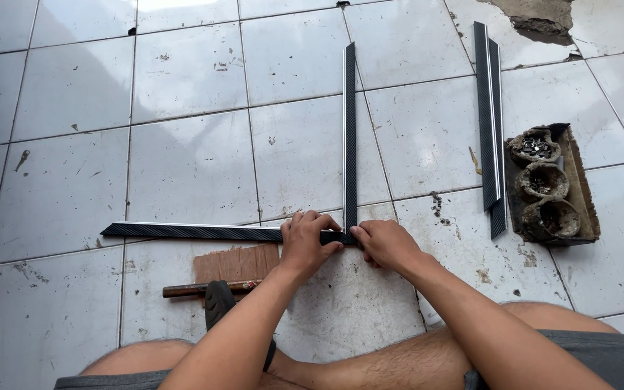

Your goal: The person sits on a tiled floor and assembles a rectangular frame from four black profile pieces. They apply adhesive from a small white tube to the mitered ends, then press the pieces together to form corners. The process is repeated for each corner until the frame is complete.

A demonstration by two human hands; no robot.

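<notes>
Both hands (348, 242) pinch strips' corner (348, 232) — closed grip.

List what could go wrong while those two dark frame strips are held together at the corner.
1. The left hand and right hand only press the mitred corner; the upright strip could slip on the smooth floor tile.
2. The hammer lies under the left forearm and may get knocked.
3. The spare strips lie close to the nail tray.
</notes>
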